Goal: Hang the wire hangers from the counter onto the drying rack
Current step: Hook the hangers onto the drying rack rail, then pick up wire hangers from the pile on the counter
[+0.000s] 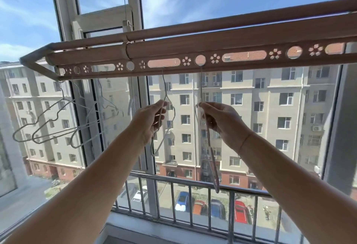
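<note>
Two hangers in hand: a thin silver wire hanger [164,91] and a pale pink wire hanger [214,166] hang below the rack near the centre of the view. The pink one is at 3 o'clock of the silver one.
Left hand: the left hand [152,122] has its fingers clamped on the silver hanger's shoulder, just under the neck.
Right hand: the right hand [224,122] has its fingertips pinched together on the pink hanger's neck.
Rack: a beige metal drying rack [173,50] pierced with long slots, round holes and flower cut-outs runs across the view at 12 o'clock of both hands.
Hooks: the silver hook rises to a long slot and the pink one to a round hole. Whether either tip sits fully through cannot be told.
Already hung: three pale wire hangers [63,132] hang from the rack's end, at 9 o'clock of the left hand.
Table: not in view, so the hangers left cannot be counted.
Risk: letting go of a hook that only rests on the hole's edge would probably drop the hanger towards the grey window railing [193,184] at 6 o'clock. A sideways tug could swing the thin wire, which might unhook it or tangle it with its neighbour.
Writing: no brand, label or lettering can be read.
</note>
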A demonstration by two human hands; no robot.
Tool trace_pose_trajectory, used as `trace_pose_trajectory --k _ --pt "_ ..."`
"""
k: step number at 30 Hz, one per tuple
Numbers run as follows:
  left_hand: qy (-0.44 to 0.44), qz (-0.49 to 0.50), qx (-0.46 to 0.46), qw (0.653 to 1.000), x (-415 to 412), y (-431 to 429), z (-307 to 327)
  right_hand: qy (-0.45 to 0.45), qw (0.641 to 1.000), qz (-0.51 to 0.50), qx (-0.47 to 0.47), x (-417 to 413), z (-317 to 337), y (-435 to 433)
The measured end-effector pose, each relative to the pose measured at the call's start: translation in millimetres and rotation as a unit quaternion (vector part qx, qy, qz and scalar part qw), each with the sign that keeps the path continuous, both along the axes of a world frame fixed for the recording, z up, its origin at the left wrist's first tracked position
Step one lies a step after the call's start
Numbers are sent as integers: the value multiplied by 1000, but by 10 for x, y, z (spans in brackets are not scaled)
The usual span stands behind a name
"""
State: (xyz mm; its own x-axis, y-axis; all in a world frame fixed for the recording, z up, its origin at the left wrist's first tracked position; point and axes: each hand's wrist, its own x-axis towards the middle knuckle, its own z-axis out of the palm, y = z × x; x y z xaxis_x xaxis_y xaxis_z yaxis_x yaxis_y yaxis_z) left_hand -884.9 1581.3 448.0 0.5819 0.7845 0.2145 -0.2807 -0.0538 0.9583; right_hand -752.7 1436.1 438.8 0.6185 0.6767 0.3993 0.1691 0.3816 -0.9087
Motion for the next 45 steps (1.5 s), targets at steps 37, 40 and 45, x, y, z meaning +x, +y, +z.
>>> trace_pose_trajectory --k 37,40,45 --pt "222 -348 148 899 2259 -4313 -2416 -41 925 -317 -205 1890 -2318 -4992" --pt "220 -414 149 871 2566 -5002 -2545 -32 898 -373 -232 2003 -2415 -5725" --pt "208 -495 153 830 3011 -6033 -2647 14 856 -461 -236 2135 -2580 -6790"
